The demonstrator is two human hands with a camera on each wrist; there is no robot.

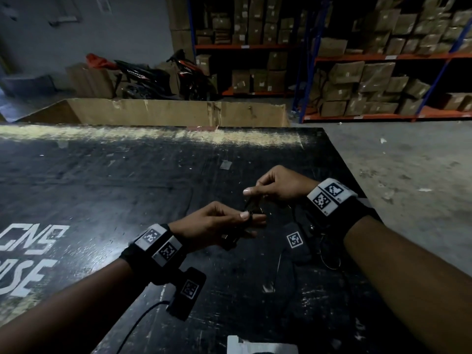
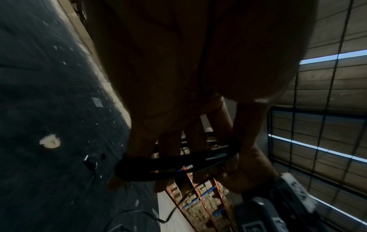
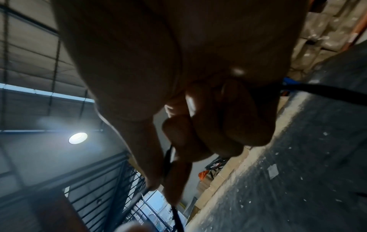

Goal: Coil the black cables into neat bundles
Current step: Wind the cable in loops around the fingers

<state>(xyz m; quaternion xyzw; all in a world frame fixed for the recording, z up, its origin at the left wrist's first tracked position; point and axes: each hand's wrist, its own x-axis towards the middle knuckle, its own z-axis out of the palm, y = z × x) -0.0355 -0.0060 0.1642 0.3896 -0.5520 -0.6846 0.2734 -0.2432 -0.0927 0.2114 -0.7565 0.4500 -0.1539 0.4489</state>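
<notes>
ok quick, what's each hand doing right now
Left hand: fingers spread inside the coil of black cable, thumb pinching it.
Right hand: closed, pinching the loose end of the cable between thumb and fingers.

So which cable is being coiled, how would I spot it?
Find the big black table. Above its right part the left hand holds a black cable coil looped round its fingers; unlike the loose strand, it is wound in rings.
</notes>
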